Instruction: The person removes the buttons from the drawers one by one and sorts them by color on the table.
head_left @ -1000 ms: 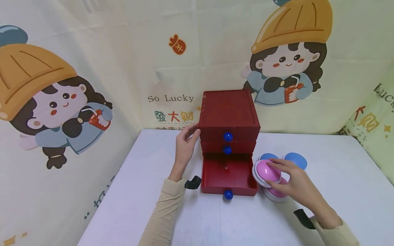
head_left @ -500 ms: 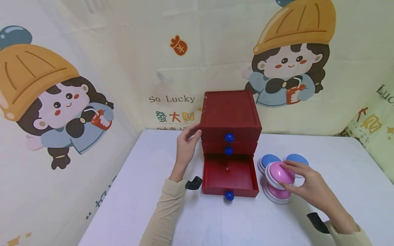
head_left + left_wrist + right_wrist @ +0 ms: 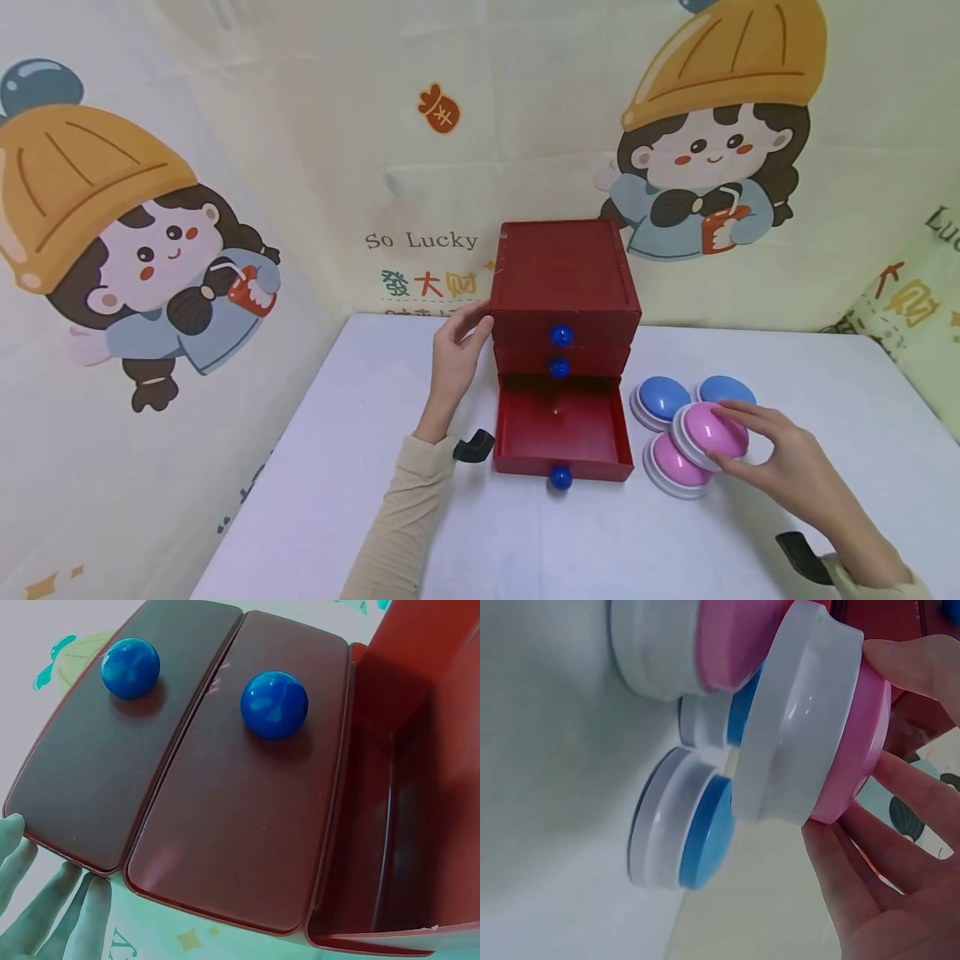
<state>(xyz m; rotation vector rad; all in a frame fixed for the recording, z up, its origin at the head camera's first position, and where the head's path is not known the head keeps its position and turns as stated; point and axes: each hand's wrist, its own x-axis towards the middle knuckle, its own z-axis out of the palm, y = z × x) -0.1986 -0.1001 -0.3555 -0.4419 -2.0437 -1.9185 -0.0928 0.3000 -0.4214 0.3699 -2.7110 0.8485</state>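
A small red drawer box (image 3: 562, 267) stands on the table with its bottom drawer (image 3: 555, 429) pulled out; nothing lies in that drawer. My left hand (image 3: 456, 358) touches the box's left side near the top, its fingers fairly straight in the left wrist view. To the right of the box, my right hand (image 3: 787, 458) pinches a pink-domed buzzer button (image 3: 716, 432) by its edges. It is tilted and raised off the table. Partly behind it lies another pink buzzer button (image 3: 675, 462) on the table.
Two blue-domed buzzer buttons (image 3: 663, 398) sit farther back, right of the box. Blue round knobs (image 3: 561, 336) stick out from the drawers. The white table (image 3: 360, 433) meets a printed cloth backdrop (image 3: 420, 183) behind the box.
My right hand has moved to the right with the pink buzzer button, away from the open drawer's edge. The blue buttons show more fully now. My left hand stays on the box.
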